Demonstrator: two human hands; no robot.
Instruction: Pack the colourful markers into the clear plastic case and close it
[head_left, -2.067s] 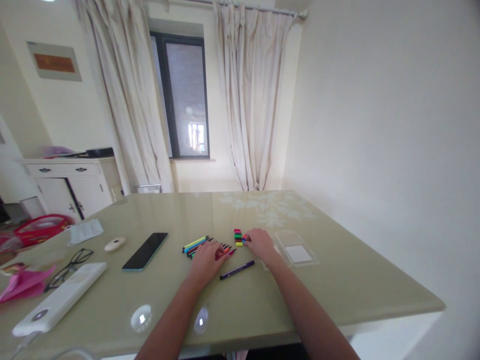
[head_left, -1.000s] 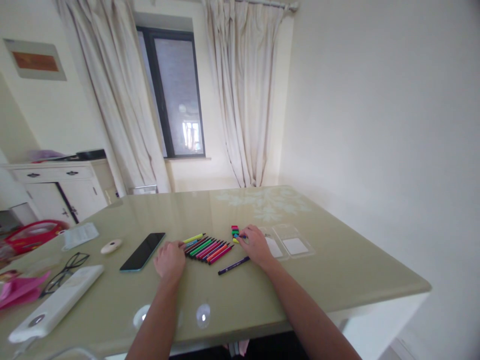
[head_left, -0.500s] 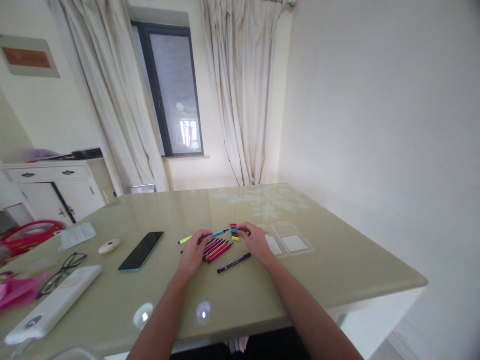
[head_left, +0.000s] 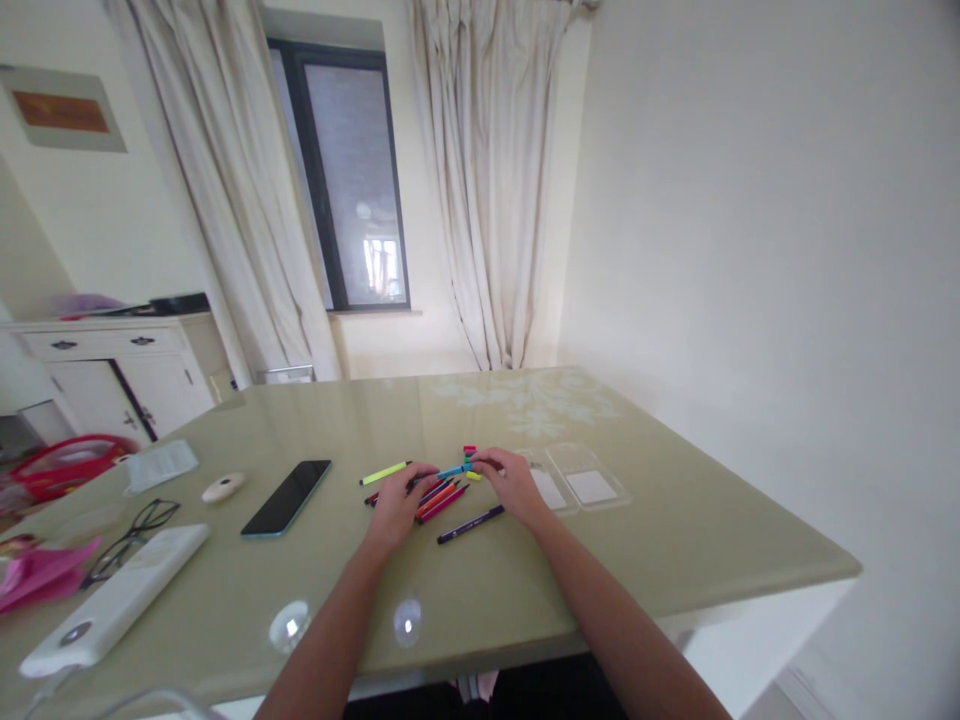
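My left hand (head_left: 399,500) is closed around a blue marker (head_left: 450,472) whose tip end points right. The fingers of my right hand (head_left: 510,482) pinch a small blue cap (head_left: 469,466), which meets the marker's tip end. Under and beside my left hand lie several uncapped markers in red, orange and dark colours (head_left: 442,500). A yellow-green marker (head_left: 382,474) is just behind that hand. Loose caps, among them a pink one (head_left: 469,450) and a yellow one (head_left: 474,477), sit by my right fingertips. A dark purple marker (head_left: 469,525) lies nearer to me.
Right of my hands is an opened clear plastic case (head_left: 589,485) with white cards. To the left are a phone (head_left: 286,498), a round white object (head_left: 223,488), a face mask (head_left: 161,465), glasses (head_left: 135,535) and a long white device (head_left: 116,600) with a cable.
My right hand has brought the blue cap to the blue marker's tip, which was bare and apart from it before. The yellow-green marker shows more fully. The view has shifted slightly.
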